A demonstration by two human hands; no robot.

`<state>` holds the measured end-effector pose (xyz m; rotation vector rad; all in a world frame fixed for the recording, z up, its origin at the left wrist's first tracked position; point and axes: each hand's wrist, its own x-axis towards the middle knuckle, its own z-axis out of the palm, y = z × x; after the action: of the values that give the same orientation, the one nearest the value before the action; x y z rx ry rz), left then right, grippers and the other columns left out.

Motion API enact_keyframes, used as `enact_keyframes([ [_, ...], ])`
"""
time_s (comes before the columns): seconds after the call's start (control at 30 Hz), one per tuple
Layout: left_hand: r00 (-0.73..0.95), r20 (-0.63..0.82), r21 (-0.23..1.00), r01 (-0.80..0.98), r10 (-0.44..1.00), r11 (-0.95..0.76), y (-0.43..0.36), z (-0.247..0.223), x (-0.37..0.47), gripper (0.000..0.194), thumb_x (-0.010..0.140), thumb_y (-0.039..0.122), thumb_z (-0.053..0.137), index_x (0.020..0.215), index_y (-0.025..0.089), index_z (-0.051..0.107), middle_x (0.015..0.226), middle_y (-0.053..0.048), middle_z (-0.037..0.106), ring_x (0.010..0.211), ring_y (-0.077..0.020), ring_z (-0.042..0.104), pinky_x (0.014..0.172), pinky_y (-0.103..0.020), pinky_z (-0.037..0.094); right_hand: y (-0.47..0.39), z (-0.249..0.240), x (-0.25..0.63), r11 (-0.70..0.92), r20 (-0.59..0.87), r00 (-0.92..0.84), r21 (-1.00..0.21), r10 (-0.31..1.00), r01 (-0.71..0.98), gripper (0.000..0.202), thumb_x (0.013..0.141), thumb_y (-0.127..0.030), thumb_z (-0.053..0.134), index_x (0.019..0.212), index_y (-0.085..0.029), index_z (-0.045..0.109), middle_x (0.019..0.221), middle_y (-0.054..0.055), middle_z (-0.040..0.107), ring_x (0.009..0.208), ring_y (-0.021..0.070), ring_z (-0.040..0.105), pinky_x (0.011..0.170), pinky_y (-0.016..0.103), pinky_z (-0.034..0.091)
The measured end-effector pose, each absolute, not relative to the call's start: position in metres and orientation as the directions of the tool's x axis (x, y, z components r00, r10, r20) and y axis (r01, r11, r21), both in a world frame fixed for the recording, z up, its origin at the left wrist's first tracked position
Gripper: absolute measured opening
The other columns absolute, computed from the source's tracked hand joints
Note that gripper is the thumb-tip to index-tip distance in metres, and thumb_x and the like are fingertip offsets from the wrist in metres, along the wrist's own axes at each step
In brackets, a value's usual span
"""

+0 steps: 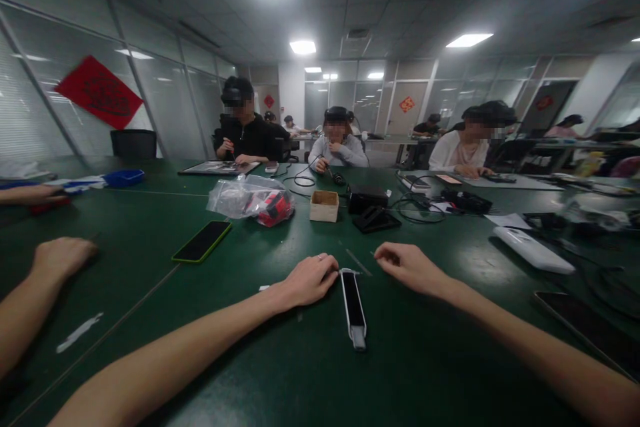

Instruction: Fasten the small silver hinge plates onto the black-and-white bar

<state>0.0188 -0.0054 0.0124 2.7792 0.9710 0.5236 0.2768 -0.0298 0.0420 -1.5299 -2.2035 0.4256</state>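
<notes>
A slim white-edged device with a dark face (354, 300) lies on the green table (280, 373), its grey end toward me. Just left of its far end rests my left hand (311, 279), fingers curled and pressed together at the device's edge; whether they grip anything is hidden. To the right of the device, my right hand (407, 267) is closed in a loose pinch, with a thin, clear sliver at its fingertips that is too small to name. A thin clear strip (359, 262) lies on the table between the hands.
Beyond my hands are a small box (324, 207), a plastic bag with red items (260, 202) and a black stand (376, 219). A green-edged phone (203, 241) lies left, a white device (533, 250) right. Another person's hand (65, 257) rests at left; people sit opposite.
</notes>
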Motion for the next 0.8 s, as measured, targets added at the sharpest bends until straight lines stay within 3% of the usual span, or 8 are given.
enact_keyframes([
  [0.17,0.740,0.277,0.220,0.572,0.613,-0.790,-0.004,0.011,0.020,0.014,0.092,0.020,0.041,0.100,0.018,0.053,0.093,-0.004,0.058,0.081,-0.0168,0.057,0.071,-0.027,0.044,-0.038,0.012,0.249,0.360,0.240,-0.269,-0.609,0.933,0.707,0.020,0.087,-0.030,0.049,0.094,-0.019,0.063,0.089,0.003,0.065,0.076,0.0160,0.058,0.067,0.029,0.045],
  [0.8,0.743,0.264,0.205,0.580,0.615,-0.788,-0.004,0.011,0.021,0.018,0.093,0.022,0.041,0.104,0.018,0.055,0.095,-0.005,0.058,0.083,-0.0175,0.058,0.073,-0.028,0.045,-0.040,0.006,0.254,0.404,0.264,-0.307,-0.653,0.914,0.641,0.020,0.086,-0.027,0.052,0.101,-0.020,0.064,0.092,0.002,0.066,0.077,0.0150,0.059,0.067,0.028,0.046],
])
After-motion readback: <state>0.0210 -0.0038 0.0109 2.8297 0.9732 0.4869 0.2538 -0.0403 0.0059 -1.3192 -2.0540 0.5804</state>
